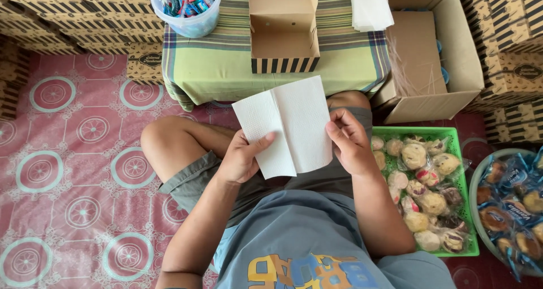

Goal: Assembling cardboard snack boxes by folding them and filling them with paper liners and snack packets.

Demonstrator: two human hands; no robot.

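Above lap, both hands (243, 156) (348, 142) pinching tissue (288, 125)

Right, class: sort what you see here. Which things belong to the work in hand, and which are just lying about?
In the work:
left hand
right hand
white paper napkin, held by both
open striped box

Lying about:
tub of sweets
green tray of wrapped buns
cardboard carton
stacked striped boxes
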